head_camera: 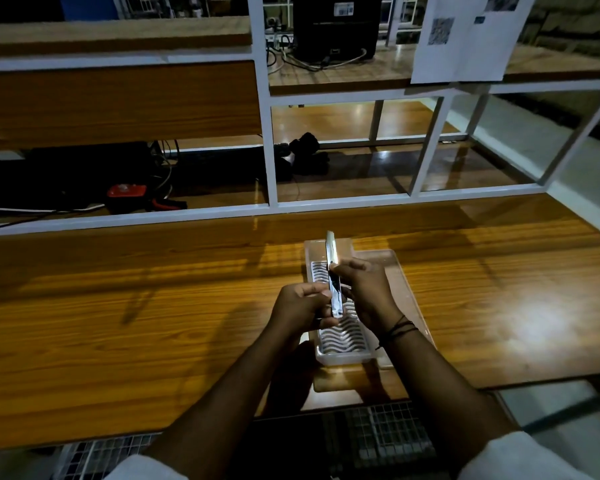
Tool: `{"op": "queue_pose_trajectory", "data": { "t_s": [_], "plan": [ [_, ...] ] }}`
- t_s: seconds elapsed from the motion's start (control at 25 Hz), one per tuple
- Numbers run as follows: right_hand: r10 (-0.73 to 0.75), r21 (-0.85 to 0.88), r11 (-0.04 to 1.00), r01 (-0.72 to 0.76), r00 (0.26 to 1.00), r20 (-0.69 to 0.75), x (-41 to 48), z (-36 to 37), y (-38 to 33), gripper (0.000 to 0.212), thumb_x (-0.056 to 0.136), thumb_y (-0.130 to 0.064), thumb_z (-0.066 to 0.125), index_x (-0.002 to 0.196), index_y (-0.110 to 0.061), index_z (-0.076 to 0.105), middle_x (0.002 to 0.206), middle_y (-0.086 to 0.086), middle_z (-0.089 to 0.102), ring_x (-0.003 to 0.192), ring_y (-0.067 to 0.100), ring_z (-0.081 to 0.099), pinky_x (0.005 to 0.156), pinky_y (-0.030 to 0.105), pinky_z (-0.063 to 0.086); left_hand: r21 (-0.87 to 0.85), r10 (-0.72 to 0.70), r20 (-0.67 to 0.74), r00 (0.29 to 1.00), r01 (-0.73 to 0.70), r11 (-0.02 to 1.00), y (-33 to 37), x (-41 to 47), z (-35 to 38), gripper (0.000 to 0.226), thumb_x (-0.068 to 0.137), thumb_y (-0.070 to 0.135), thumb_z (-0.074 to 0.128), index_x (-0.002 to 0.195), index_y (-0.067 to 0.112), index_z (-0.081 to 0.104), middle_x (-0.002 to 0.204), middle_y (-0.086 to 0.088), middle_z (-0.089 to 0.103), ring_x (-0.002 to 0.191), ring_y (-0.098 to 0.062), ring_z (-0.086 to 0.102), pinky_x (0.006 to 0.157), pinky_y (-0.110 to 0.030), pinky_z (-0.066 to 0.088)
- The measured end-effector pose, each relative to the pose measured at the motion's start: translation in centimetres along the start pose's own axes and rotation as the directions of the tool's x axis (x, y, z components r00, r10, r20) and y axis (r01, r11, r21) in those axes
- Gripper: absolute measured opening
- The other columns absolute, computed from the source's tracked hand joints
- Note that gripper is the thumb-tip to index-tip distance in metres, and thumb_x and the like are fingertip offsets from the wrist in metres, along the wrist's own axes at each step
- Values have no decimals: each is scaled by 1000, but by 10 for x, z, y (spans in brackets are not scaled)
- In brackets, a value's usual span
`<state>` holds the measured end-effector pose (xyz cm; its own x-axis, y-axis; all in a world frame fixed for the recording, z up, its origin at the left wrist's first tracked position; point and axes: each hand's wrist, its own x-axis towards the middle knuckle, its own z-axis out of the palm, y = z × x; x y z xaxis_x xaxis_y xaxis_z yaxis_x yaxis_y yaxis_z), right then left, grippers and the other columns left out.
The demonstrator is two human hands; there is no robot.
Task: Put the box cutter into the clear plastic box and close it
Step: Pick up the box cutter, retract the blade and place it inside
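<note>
A person holds a box cutter point(334, 275) in both hands above an open clear plastic box point(340, 344) on a wooden desk point(153, 306). The left hand point(300, 304) has its fingers closed round the cutter's near end, thumb pressed against its side; the right hand point(362, 287) grips the middle of the cutter from the other side, fingers curled over it. The cutter points away from the person, its far end rising past the box's far edge, and it is not touching the box. The box floor shows a wavy ribbed pattern. Its clear lid point(400, 289) lies open flat on the desk to the right, joined along the box's long side. Dark cords point(397, 327) circle the right wrist. White sleeves point(499, 455) show at the lower edge. Beyond the desk stands a white-framed shelf point(269, 150) holding cables and dark equipment.
</note>
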<state>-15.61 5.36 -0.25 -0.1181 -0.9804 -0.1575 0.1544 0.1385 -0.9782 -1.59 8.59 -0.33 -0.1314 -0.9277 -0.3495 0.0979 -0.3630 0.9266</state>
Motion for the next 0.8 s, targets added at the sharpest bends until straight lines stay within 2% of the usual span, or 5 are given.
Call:
{"op": "queue_pose_trajectory", "data": {
  "t_s": [0.16, 0.36, 0.52, 0.68, 0.8],
  "plan": [
    [-5, 36, 999, 5, 1000, 9, -13, -2, 2, 18, 91, 0, 65, 106, 2, 76, 97, 20, 76, 82, 25, 71, 60, 26, 56, -38, 8, -8, 1000, -8, 999, 3, -3, 1, 20, 102, -2, 58, 98, 7, 76, 72, -10, 74, 54, -13, 67, 51, -23, 61],
    [-2, 23, 1000, 1, 998, 56, -23, -5, 9, 21, 92, -2, 64, 106, -7, 79, 94, 13, 79, 75, 18, 71, 58, 25, 53, -40, -4, -20, 1000, 3, 999, 4, -1, 0, 24, 102, -2, 58, 94, 9, 77, 78, -13, 74, 60, -17, 65, 53, -24, 63],
    [-6, 57, 998, 2, 997, 72, -30, -8, 14, 26, 92, 1, 61, 107, -12, 79, 100, 13, 80, 78, 14, 74, 60, 23, 56, -27, -12, -11, 1000, 12, 1000, 3, -1, 1, 25, 100, -5, 58, 88, 6, 77, 81, -20, 68, 60, -19, 63, 53, -27, 64],
    [6, 123, 992, -16, 997, 79, -27, -8, 21, 28, 91, 4, 61, 107, -10, 79, 106, 19, 79, 94, 31, 74, 77, 37, 59, -32, -52, -35, 998, 51, 998, 4, 1, 4, 18, 99, -8, 58, 95, -2, 75, 76, -17, 67, 49, -13, 63, 48, -26, 62],
    [-3, 136, 991, -9, 996, 85, -27, -9, 21, 34, 90, 8, 59, 102, -15, 80, 105, 16, 80, 94, 31, 74, 75, 36, 60, -31, -75, -46, 996, 73, 997, 6, 1, 5, 17, 99, -9, 59, 109, -9, 73, 77, -17, 69, 46, -14, 65, 46, -27, 61]
  ]
}}
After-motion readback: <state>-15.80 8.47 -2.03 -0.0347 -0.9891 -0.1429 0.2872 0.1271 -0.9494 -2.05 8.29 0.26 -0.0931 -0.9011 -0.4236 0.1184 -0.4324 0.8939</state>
